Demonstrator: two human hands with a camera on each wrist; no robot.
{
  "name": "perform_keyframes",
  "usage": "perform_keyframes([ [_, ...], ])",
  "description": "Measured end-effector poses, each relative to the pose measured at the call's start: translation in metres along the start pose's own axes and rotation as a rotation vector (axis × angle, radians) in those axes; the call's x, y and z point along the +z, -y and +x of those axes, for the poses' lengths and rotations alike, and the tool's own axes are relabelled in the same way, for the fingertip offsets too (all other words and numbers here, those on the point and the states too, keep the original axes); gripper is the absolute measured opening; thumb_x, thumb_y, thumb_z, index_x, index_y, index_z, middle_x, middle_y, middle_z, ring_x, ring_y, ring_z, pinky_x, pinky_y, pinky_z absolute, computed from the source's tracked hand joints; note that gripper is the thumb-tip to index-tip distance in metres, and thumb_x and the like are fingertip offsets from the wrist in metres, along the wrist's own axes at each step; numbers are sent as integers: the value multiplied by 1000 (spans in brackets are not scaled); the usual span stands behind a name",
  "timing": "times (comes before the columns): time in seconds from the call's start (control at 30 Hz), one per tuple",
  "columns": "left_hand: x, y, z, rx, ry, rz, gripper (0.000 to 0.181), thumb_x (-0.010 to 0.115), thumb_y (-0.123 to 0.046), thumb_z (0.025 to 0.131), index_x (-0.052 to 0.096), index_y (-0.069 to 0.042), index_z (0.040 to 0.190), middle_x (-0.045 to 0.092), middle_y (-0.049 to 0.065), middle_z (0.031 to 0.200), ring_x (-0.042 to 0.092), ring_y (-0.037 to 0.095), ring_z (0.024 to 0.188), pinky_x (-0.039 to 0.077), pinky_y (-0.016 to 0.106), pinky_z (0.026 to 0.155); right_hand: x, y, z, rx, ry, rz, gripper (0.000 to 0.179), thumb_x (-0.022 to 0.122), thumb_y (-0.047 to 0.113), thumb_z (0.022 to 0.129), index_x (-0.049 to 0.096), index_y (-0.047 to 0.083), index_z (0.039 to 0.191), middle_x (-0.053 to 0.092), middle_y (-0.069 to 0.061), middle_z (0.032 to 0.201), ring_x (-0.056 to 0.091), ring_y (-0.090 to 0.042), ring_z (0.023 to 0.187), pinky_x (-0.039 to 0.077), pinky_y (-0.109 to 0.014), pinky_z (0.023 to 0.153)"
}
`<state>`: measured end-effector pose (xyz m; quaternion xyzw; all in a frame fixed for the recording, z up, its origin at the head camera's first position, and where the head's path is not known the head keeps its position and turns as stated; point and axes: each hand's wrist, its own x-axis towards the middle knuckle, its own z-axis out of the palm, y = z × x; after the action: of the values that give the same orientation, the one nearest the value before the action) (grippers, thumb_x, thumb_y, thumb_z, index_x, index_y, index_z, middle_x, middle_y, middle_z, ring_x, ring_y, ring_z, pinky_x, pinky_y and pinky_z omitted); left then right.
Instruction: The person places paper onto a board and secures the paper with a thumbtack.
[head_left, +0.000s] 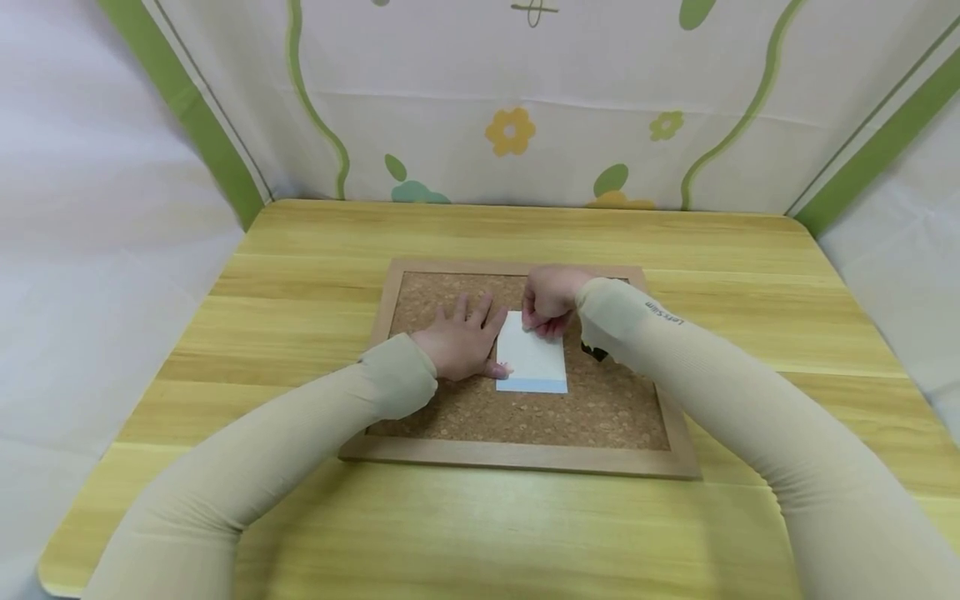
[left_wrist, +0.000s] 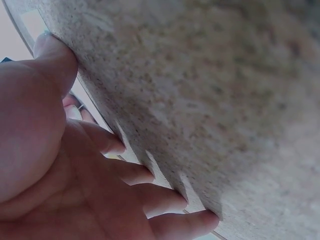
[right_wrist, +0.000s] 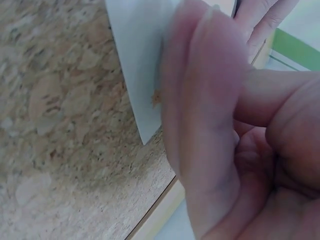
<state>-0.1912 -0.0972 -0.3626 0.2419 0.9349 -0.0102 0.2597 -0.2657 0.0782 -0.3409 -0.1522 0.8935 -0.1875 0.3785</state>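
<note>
A white sheet of paper (head_left: pixel 532 358) with a pale blue lower band lies on a framed cork board (head_left: pixel 450 421). My left hand (head_left: pixel 461 340) rests on the cork at the sheet's left, fingers spread and straight. Its thumb (left_wrist: pixel 52 50) presses the sheet's lower left edge. At the upper part of the sheet, my right hand (head_left: pixel 553 302) pinches a small white push pin (left_wrist: pixel 73 112) between thumb and fingertips, mostly hidden by the fingers. In the right wrist view, a corner of the sheet (right_wrist: pixel 137 85) shows beside the curled fingers (right_wrist: pixel 210 100).
The board's wooden frame (head_left: pixel 517 454) sits on a yellow wood-grain table (head_left: pixel 480 525). Behind the table hangs a white curtain (head_left: pixel 420 67) with flower and leaf prints and green strips.
</note>
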Motion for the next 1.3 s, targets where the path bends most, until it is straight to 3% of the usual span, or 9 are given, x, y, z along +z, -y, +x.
perform_keyframes([
  [0.63, -1, -4, -2, -4, -3, 11, 98, 45, -68, 92, -3, -16, 160, -12, 16, 163, -6, 47, 146, 14, 65, 112, -2, -2, 3, 25, 17, 45, 17, 72, 14, 92, 61, 1, 93, 69, -12, 76, 67, -17, 57, 58, -32, 61],
  [0.77, -2, -4, -1, 2, -6, 15, 98, 45, -68, 92, -2, -15, 160, -11, 16, 163, -5, 48, 146, 15, 66, 111, -1, -1, 5, 37, 11, 11, 14, 71, 12, 93, 63, 1, 94, 69, -13, 77, 67, -17, 57, 58, -32, 61],
  [1.0, -5, -5, -3, 13, -13, 15, 97, 46, -66, 93, 0, -14, 160, -10, 18, 163, -5, 49, 145, 15, 67, 111, 2, 5, 5, 20, -15, -156, 21, 70, 11, 94, 66, 3, 75, 65, -9, 64, 60, -14, 50, 52, -28, 50],
  [1.17, -3, -5, -3, 13, -14, 24, 98, 45, -67, 92, 0, -13, 160, -10, 18, 163, -5, 49, 145, 16, 67, 110, 5, 10, 0, 103, -57, -169, 15, 71, 16, 93, 67, 2, 91, 62, -10, 62, 55, -17, 48, 45, -27, 42],
  [1.3, -2, -4, -2, 6, -16, 33, 98, 44, -68, 92, -1, -14, 160, -10, 17, 163, -5, 49, 145, 16, 67, 110, 8, 15, -2, 117, -81, -197, 16, 69, 15, 95, 66, 1, 100, 63, -12, 65, 57, -18, 49, 46, -27, 43],
])
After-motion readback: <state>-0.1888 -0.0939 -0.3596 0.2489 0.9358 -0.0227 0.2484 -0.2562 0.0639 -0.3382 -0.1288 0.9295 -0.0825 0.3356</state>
